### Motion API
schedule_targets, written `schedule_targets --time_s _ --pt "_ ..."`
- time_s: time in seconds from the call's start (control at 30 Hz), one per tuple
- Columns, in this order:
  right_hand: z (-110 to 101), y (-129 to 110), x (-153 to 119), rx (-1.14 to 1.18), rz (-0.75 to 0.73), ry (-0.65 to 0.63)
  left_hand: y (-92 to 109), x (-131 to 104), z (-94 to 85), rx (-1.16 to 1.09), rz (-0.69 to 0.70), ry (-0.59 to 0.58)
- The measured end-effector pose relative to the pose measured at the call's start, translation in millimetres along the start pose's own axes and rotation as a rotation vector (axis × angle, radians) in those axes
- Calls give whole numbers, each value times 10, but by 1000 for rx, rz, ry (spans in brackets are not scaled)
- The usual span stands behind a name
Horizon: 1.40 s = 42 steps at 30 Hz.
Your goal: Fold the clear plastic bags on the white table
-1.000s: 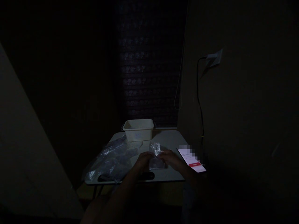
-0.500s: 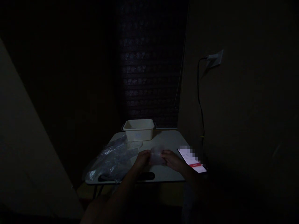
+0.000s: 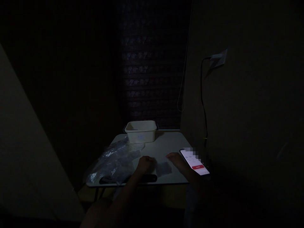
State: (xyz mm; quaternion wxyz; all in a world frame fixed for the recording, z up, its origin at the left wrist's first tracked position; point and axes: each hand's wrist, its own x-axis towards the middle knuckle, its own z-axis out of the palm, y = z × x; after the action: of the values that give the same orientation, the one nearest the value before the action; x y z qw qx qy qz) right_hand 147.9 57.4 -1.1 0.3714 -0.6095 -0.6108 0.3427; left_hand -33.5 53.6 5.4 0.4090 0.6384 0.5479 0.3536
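In the dim head view, a small translucent plastic piece [image 3: 163, 168], perhaps a little bag, lies on the white folding table [image 3: 166, 144] between my hands. At its left edge is my left hand [image 3: 145, 164], with fingers curled and blurred; whether they grip the piece is too dark to make out. My right hand [image 3: 175, 159] is held apart from it on the right, fingers stretched toward the left and nothing seen in them. Left of my left hand spreads a heap of crinkled clear plastic bags [image 3: 114, 161].
A white plastic bin [image 3: 141, 136] with side handles stands at the back of the table. A lit phone [image 3: 196, 163] lies at the right edge. One cable [image 3: 203, 95] hangs from a wall outlet. The table's front has a dark handle slot [image 3: 152, 178].
Both hands held the translucent piece between them before. Now it lies lower on the table, and my right hand has let go and moved slightly right.
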Motion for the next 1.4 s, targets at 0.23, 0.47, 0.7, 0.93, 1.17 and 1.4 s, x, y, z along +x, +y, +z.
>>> schedule_targets --time_s 0.23,0.47,0.7,0.93,1.17,1.4 --pt "46 -65 -164 -506 -338 101 57 -259 186 742 341 -154" --pt "251 -6 -439 -781 -629 -129 -16 -415 371 1062 469 -232" --pt "277 26 -495 -859 -581 -187 -8 -470 406 1100 471 -209" --pt "267 12 -521 -881 -568 -195 115 -527 394 1157 421 -257" --pt "269 17 -515 -847 -577 -202 127 -541 392 1141 434 -247" --pt "268 0 -537 -832 -570 -200 118 -541 391 1161 423 -254"
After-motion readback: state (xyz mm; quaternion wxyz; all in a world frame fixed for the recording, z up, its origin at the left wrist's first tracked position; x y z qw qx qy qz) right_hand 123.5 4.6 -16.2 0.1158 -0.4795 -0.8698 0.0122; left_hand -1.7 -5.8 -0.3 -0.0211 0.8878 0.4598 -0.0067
